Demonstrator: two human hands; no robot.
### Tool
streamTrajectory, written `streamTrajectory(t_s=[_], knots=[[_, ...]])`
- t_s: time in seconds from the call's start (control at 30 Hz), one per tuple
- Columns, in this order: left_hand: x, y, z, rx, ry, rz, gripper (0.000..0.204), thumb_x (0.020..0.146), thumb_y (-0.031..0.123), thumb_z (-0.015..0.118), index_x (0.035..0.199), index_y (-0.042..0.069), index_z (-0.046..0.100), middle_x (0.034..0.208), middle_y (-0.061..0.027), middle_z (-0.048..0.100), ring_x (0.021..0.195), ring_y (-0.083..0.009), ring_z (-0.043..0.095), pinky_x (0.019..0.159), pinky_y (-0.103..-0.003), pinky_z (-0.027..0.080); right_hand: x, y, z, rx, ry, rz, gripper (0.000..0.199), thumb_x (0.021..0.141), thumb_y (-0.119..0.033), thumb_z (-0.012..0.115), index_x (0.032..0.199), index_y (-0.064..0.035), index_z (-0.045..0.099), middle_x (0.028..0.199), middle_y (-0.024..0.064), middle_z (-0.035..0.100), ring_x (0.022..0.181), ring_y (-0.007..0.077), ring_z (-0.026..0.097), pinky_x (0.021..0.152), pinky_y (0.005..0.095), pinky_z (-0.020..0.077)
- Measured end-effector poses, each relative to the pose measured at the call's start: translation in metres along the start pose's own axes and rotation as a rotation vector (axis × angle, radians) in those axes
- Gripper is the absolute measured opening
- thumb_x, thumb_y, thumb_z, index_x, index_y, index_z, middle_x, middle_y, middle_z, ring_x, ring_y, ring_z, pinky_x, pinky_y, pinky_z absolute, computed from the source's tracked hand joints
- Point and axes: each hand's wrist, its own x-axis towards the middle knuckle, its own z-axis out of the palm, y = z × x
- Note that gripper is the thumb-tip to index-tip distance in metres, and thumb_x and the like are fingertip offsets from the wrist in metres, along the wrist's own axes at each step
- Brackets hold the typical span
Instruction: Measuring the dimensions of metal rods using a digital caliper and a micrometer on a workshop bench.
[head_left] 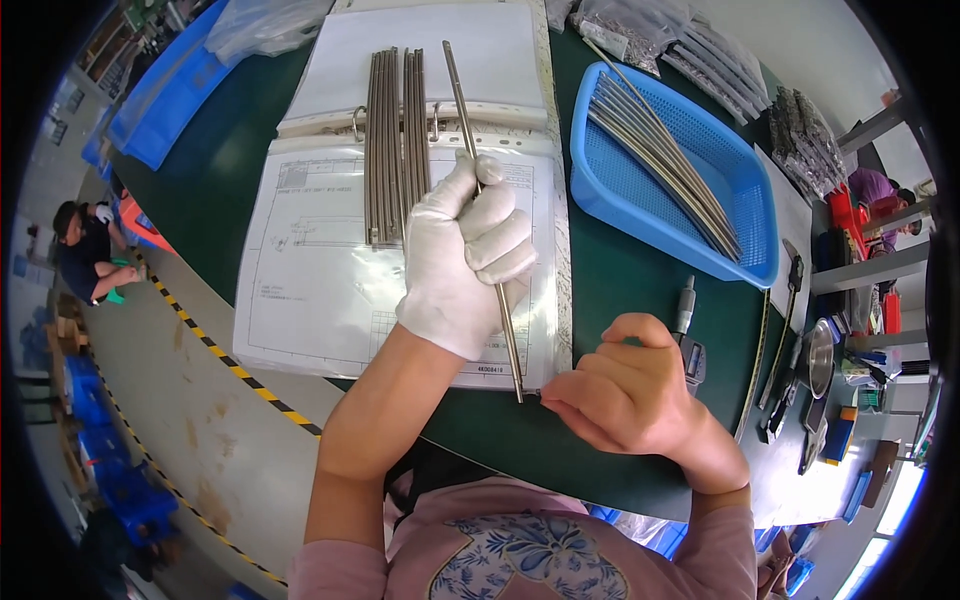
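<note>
My gloved left hand (462, 250) grips a long metal rod (484, 215) over the open binder (400, 270) on the green surface (620, 300); my bare right hand (625, 390) pinches the rod's near end. More rods (395, 140) lie on the binder, others in the blue basket (740, 180).

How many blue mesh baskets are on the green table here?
1. The blue basket sits at the table's upper right, holding metal rods, beyond the right hand. Others may be hidden outside the view.
</note>
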Motion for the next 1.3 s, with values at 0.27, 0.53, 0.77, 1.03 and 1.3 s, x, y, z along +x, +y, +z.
streamTrajectory(t_s=[0.27, 0.53, 0.77, 1.03, 1.3], knots=[[0.0005, -0.0038, -0.0010, -0.029, 0.024, -0.028, 0.025, 0.094, 0.018, 0.036, 0.078, 0.010, 0.054, 0.047, 0.0057, 0.022, 0.035, -0.0061, 0.020, 0.032, -0.022, 0.015, -0.0031, 0.0026, 0.0056, -0.010, 0.017, -0.012, 0.019, 0.068, -0.020, 0.074, 0.073, -0.0104, 0.058, 0.056, -0.0021, 0.051, 0.047, 0.0140, 0.049, 0.066, 0.0302, 0.0406], [-0.0009, -0.0040, -0.0055, -0.014, -0.074, -0.023, 0.024, 0.093, 0.017, 0.033, 0.083, 0.007, 0.053, 0.048, 0.0054, 0.024, 0.035, -0.0053, 0.021, 0.034, -0.021, 0.019, -0.0017, 0.0014, 0.0029, 0.015, -0.044, 0.038, 0.017, 0.070, -0.018, 0.072, 0.073, -0.0109, 0.057, 0.057, -0.0023, 0.051, 0.047, 0.0144, 0.049, 0.064, 0.0303, 0.0401], [-0.0003, -0.0024, -0.0043, 0.017, -0.107, -0.033, 0.024, 0.093, 0.017, 0.034, 0.083, 0.007, 0.054, 0.048, 0.0057, 0.024, 0.036, -0.0055, 0.022, 0.036, -0.020, 0.020, -0.0034, 0.0064, 0.0035, -0.042, -0.052, -0.033, 0.016, 0.067, -0.013, 0.071, 0.078, -0.0121, 0.059, 0.060, -0.0037, 0.053, 0.050, 0.0136, 0.051, 0.068, 0.0303, 0.0412], [0.0001, -0.0035, -0.0048, 0.027, -0.103, -0.023, 0.025, 0.093, 0.017, 0.032, 0.083, 0.006, 0.052, 0.048, 0.0052, 0.024, 0.035, -0.0057, 0.021, 0.036, -0.022, 0.020, -0.0040, 0.0034, 0.0040, -0.102, -0.039, -0.074, 0.017, 0.065, -0.018, 0.073, 0.074, -0.0124, 0.060, 0.059, -0.0048, 0.052, 0.049, 0.0101, 0.050, 0.072, 0.0304, 0.0428], [-0.0008, -0.0050, -0.0043, -0.017, -0.114, -0.034, 0.026, 0.093, 0.017, 0.032, 0.084, 0.006, 0.053, 0.048, 0.0052, 0.023, 0.036, -0.0058, 0.022, 0.035, -0.022, 0.020, -0.0023, -0.0002, 0.0042, -0.110, 0.018, -0.049, 0.016, 0.065, -0.018, 0.072, 0.073, -0.0118, 0.060, 0.060, -0.0050, 0.050, 0.048, 0.0107, 0.047, 0.073, 0.0309, 0.0432]])
